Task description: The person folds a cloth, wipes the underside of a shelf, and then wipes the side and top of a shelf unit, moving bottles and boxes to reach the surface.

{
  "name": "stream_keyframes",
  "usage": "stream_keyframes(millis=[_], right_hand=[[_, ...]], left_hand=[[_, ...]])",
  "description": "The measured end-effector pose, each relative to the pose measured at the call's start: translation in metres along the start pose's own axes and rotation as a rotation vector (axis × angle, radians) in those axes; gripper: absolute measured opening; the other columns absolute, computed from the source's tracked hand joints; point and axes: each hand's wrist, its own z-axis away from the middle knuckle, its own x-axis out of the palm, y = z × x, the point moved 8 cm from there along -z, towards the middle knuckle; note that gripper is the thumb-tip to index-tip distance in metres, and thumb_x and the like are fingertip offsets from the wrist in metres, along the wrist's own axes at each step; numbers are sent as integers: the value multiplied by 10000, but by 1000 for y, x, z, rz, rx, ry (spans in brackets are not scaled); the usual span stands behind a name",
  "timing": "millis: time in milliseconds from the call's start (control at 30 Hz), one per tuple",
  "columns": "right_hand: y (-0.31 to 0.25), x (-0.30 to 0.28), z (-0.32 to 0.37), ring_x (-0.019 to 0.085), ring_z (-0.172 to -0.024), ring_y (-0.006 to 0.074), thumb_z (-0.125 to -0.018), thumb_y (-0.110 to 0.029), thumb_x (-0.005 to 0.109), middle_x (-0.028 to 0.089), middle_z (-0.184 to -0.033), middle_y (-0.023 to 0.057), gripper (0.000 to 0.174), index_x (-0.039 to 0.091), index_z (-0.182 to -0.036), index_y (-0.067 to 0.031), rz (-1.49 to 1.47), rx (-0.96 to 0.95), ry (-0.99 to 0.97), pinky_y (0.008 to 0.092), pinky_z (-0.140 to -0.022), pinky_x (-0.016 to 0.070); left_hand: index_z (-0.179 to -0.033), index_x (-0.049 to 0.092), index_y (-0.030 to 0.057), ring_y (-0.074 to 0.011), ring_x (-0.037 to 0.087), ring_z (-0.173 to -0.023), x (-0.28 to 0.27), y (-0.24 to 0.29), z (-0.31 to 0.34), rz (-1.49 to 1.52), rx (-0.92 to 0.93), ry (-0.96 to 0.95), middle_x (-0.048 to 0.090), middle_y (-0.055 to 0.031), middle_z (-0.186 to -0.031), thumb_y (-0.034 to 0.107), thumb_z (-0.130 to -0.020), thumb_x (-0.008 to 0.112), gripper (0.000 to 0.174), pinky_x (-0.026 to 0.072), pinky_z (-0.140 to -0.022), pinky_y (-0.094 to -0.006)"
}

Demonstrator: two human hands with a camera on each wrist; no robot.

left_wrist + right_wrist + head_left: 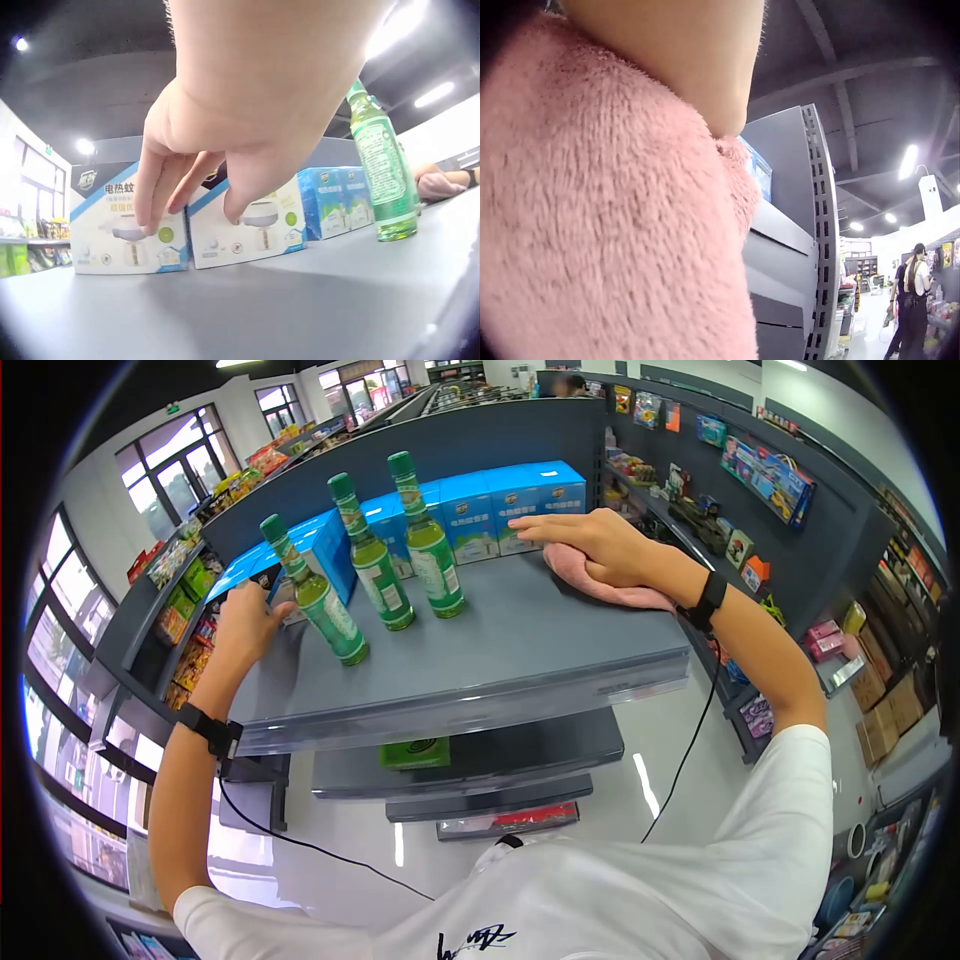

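Note:
My left hand (pixel 248 622) is at the left end of the shelf top, fingers spread and pointing down. In the left wrist view its fingers overlap the front of one white-and-blue mosquito-repellent box (pixel 90 232), the thumb in front of a second box (pixel 214 244) beside it. My right hand (pixel 600 545) holds a pink fluffy towel (pixel 615 592) under its palm, with its fingers stretched out toward the row of blue boxes (pixel 470 525). Three green glass bottles, a front one (pixel 325 610), a middle one (pixel 375 575) and a right one (pixel 430 555), stand upright between the hands.
The grey shelf top (pixel 480 630) has a clear plastic strip (pixel 480 695) along its front edge and a dark back panel (pixel 300 490). A green package (pixel 415 753) lies on a lower shelf. Cables hang from both wrists. Stocked shelves flank both sides; people stand far off in the right wrist view.

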Motion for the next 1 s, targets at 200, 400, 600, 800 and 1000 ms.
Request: stream_keyframes(millis=[200,400,600,800,1000], right_hand=[[-7,-40,24,737,-978,341,-904,-97,629,727,-1273,116,263,707,-1152,-60,-55,28,405,360,-812,597],[-3,-66,83,701,-797,246,-887,-70,662,698,-854,88,79,696,-957,-59,-212,387,733,300,-759,564],[-29,1,296,652,-1150,204,-1046,-306,600,670,-1234,52,403,572,-1342,-34,-693,866,1394,354,-1024,523],[-137,124,487,561,-1378,273,-1111,-379,489,611,-1468,94,505,544,-1458,-16,-1499,797,1408,442,-1174,457],[-184,120,488,575,-1325,259,-1120,-380,461,647,-1396,110,463,599,-1379,-22,-1191,1108,1592,435,-1106,467]], left_hand=[[-859,718,-35,-410,719,-817,-13,-2,-11,-132,93,127,725,-234,-835,373,-858,866,434,544,-687,-498],[-844,709,-17,-391,714,-823,-24,-15,-2,-148,8,43,715,-213,-830,394,-857,861,439,544,-697,-487],[-874,702,-45,-158,620,-657,-116,-15,108,183,-102,322,681,-130,-742,290,-990,742,357,465,-624,-344],[-769,631,-24,-127,581,-646,-116,-8,289,494,-299,598,642,-62,-682,228,-1119,524,444,435,-631,-279],[-726,617,-30,-156,582,-584,-5,41,322,1035,-386,556,631,-89,-640,173,-1053,568,389,461,-591,-299]])
